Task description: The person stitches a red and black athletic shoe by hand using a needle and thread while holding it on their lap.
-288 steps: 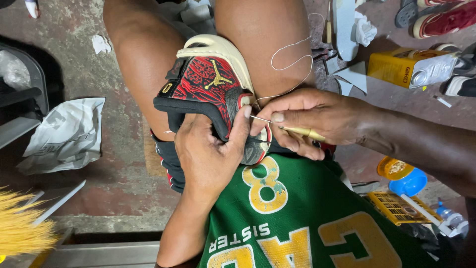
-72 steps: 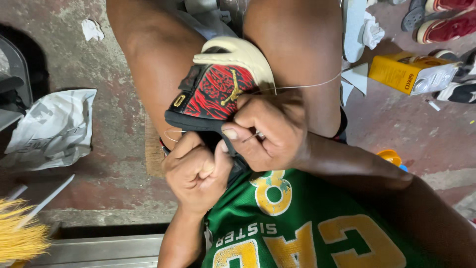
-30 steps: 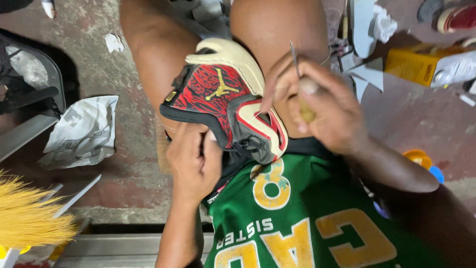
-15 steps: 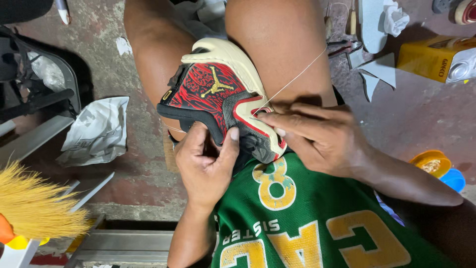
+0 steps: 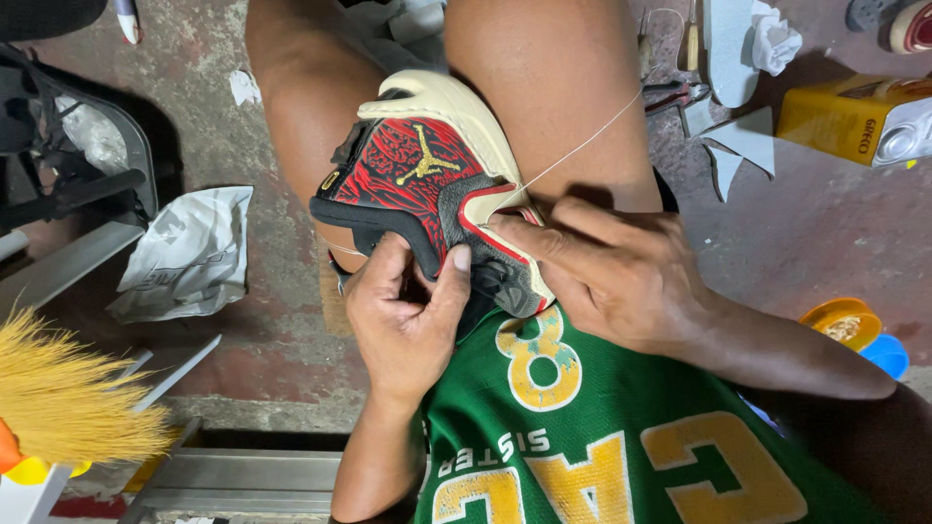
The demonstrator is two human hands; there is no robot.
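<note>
— Now, from the head view, what is seen at the centre?

— A red and black sneaker [image 5: 427, 209] with a cream sole is wedged between two bare knees, sole turned away and heel end toward the body. It is gripped by the left hand [image 5: 403, 320], whose thumb and fingers are pinched shut on the dark collar edge at the shoe's lower side.

— And the other hand?

— The right hand [image 5: 616, 277] is laid against the shoe's cream and red side panel, forefinger stretched out and pressed to the seam, the other fingers curled together. Whether anything is held inside them cannot be told. A pale thread [image 5: 578, 147] is drawn taut from the fingertip up and to the right, across the thigh.

— What is worn?

— A green jersey [image 5: 602, 437] with yellow lettering is seen below the hands.

— The surface underneath?

— A stained, rough concrete floor [image 5: 796, 233], reddish brown with grey patches, is shown on both sides of the legs.

— What is scattered about the room?

— At left, a crumpled white plastic bag [image 5: 184, 254] is lying on the floor, and yellow broom bristles [image 5: 73, 398] are seen at the lower edge beside a metal frame. At upper right, a yellow box [image 5: 835, 116] and grey cut scraps [image 5: 733, 146] are lying well apart from the shoe. At right, an orange lid [image 5: 843, 322] and a blue one [image 5: 888, 354] are set touching each other.
</note>
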